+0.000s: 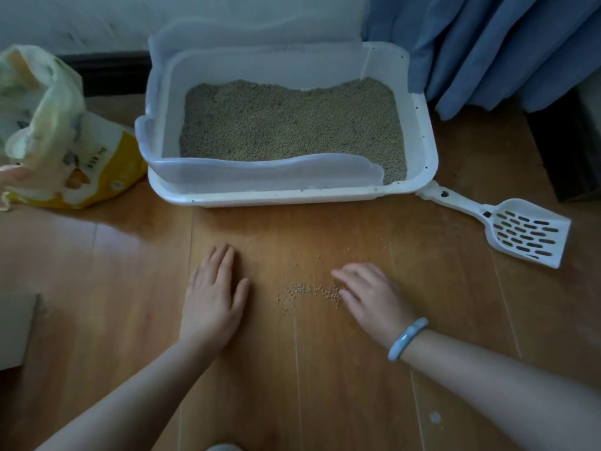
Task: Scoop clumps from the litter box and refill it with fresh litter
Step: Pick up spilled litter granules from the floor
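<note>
A white litter box stands on the wooden floor, filled with tan litter. A white slotted scoop lies on the floor by the box's front right corner. An open yellow and white litter bag stands left of the box. A small patch of spilled litter grains lies on the floor in front of the box. My left hand rests flat on the floor left of the grains. My right hand has its fingers spread, the fingertips touching the grains. Neither hand holds anything.
A blue curtain hangs at the back right. A dark object stands at the right edge. A pale flat piece lies at the left edge. Someone's fingertip shows beside the bag. A light bracelet is on my right wrist.
</note>
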